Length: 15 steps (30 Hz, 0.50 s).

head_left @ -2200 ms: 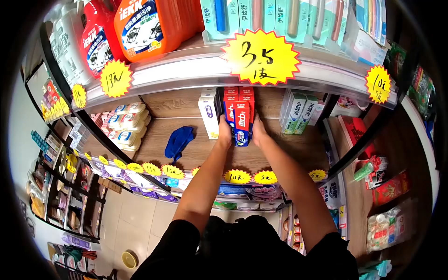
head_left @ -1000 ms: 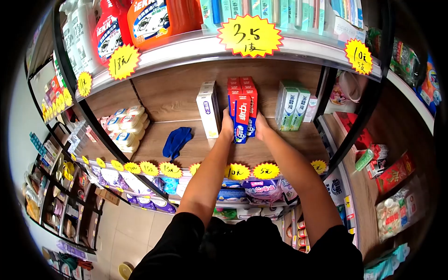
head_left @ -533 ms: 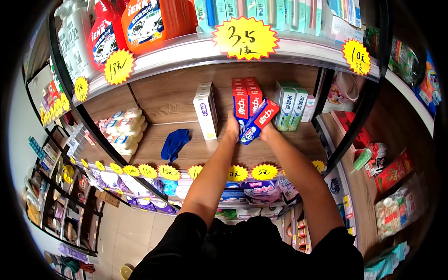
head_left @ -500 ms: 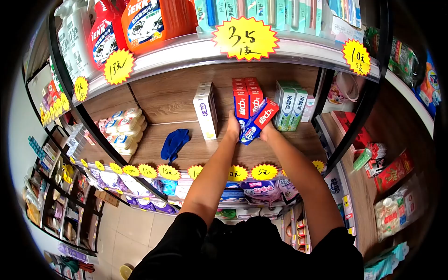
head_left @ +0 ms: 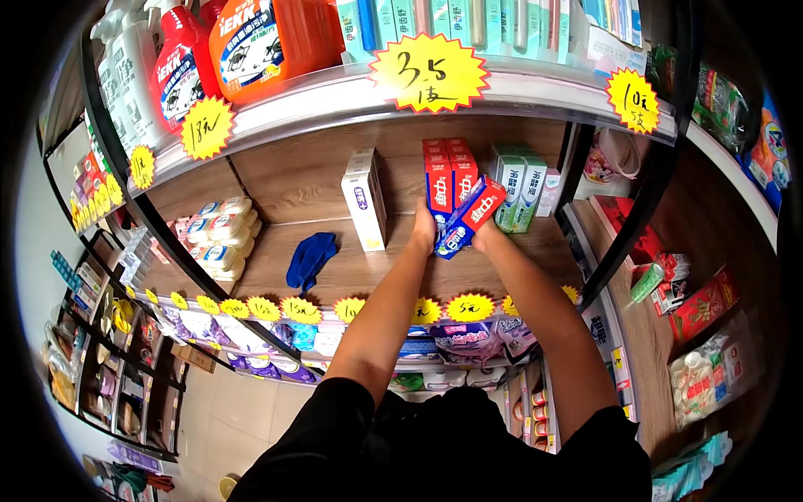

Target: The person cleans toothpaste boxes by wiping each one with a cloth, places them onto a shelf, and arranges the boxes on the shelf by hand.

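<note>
Red-and-blue toothpaste boxes (head_left: 438, 191) stand in two columns on the wooden shelf (head_left: 335, 284). One more toothpaste box (head_left: 473, 216) of that kind leans at a slant across their front. My left hand (head_left: 425, 227) is closed against the lower left side of the standing boxes, its fingers partly hidden. On the slanted box's right edge, my right hand (head_left: 485, 237) grips it, fingertips hidden behind. Green-and-white toothpaste boxes (head_left: 525, 197) stand just right of it. A white box (head_left: 365, 205) stands upright to the left, with a crumpled blue cloth (head_left: 311, 261) farther left.
An upper shelf edge (head_left: 301, 113) with yellow price tags (head_left: 429, 74) crosses above my hands. Bottles (head_left: 251, 50) stand on it. White-and-yellow packs (head_left: 224, 238) are stacked at left, beside a black shelf post (head_left: 188, 263). More tags line the front edge below.
The view shifts slightly. Both hands stay at the toothpaste boxes, and the slanted box keeps nearly the same lean.
</note>
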Motion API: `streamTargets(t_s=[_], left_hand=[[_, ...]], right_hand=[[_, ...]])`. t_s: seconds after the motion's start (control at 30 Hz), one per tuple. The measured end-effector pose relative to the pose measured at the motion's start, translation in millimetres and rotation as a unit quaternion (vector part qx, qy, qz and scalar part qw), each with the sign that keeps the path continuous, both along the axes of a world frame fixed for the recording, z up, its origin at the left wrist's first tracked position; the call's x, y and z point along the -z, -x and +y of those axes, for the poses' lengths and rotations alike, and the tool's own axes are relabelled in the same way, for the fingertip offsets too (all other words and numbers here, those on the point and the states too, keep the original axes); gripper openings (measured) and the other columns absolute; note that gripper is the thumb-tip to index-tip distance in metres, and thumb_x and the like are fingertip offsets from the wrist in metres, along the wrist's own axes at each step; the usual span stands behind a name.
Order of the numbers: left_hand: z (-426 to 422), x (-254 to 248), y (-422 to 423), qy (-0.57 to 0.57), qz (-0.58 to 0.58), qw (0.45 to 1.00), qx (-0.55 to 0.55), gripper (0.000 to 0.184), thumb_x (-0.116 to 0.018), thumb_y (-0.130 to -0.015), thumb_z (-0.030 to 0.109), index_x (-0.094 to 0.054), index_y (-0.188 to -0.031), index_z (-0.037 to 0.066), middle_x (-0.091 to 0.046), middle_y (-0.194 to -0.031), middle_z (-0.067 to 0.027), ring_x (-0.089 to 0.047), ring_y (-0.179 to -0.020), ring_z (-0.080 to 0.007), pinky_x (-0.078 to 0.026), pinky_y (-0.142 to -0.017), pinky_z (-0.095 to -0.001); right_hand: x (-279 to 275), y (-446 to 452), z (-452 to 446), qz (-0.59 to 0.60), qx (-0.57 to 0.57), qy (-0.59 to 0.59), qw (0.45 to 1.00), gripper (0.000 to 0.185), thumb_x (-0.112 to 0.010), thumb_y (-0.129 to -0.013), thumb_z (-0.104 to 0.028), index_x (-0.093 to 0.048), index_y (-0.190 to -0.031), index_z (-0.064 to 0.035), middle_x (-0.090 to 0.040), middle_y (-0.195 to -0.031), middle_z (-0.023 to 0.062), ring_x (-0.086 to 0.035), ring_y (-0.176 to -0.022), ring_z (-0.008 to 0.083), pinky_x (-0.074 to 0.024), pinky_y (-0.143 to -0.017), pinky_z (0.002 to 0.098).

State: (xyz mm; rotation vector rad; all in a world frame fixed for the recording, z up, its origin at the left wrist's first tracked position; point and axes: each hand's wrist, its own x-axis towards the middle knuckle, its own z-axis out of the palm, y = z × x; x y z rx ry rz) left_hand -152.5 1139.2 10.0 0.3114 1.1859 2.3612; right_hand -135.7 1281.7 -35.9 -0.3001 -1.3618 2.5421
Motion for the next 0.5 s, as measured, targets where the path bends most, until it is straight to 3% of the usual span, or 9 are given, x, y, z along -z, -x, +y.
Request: streamTargets(t_s=[0.07, 0.13, 0.3, 0.5], left_hand=[[3.1, -2.2, -1.6, -0.002, -0.007, 1.000, -0.002, 0.064, -0.027, -0.100, 0.057, -0.063, -0.125, 0.009, -0.072, -0.113, -0.0130, -0.069, -0.097, -0.0277, -0.053, -0.095, -0.0430], [4.6, -5.5, -6.8, -0.001, -0.009, 1.000, 0.016, 0.065, -0.026, -0.100, 0.057, -0.063, -0.124, 0.009, -0.072, -0.111, -0.0133, -0.070, -0.095, -0.0282, -0.054, -0.094, -0.0431], [15.7, 0.8, -3.8, -0.006, -0.016, 0.999, 0.031, 0.065, -0.028, -0.100, 0.058, -0.064, -0.124, 0.009, -0.073, -0.112, -0.0121, -0.070, -0.093, -0.0258, -0.055, -0.089, -0.0401], [13.6, -3.6, -9.8, -0.001, -0.004, 1.000, 0.007, 0.063, -0.027, -0.101, 0.055, -0.063, -0.122, 0.008, -0.073, -0.110, -0.0130, -0.070, -0.094, -0.0266, -0.054, -0.093, -0.0417]], right_hand=[[-16.6, -15.4, -3.5, -0.018, 0.011, 0.002, 1.000, 0.042, -0.050, -0.102, -0.047, -0.062, -0.123, -0.0132, -0.069, -0.121, 0.0087, -0.066, -0.103, 0.0266, -0.0547, -0.091, 0.0499], [-18.6, -21.5, -2.0, -0.023, -0.007, -0.007, 1.000, 0.050, -0.050, -0.101, -0.051, -0.055, -0.138, -0.0163, -0.064, -0.132, 0.0054, -0.062, -0.115, 0.0222, -0.0517, -0.097, 0.0443], [0.6, -6.6, 15.8, -0.007, -0.031, 0.010, 0.999, 0.050, -0.050, -0.101, -0.052, -0.056, -0.134, -0.0150, -0.064, -0.131, 0.0067, -0.063, -0.114, 0.0219, -0.0521, -0.097, 0.0445], [0.4, -13.1, 16.4, 0.005, -0.027, 0.009, 1.000, 0.050, -0.049, -0.101, -0.052, -0.057, -0.132, -0.0143, -0.065, -0.129, 0.0070, -0.064, -0.112, 0.0220, -0.0524, -0.096, 0.0437]])
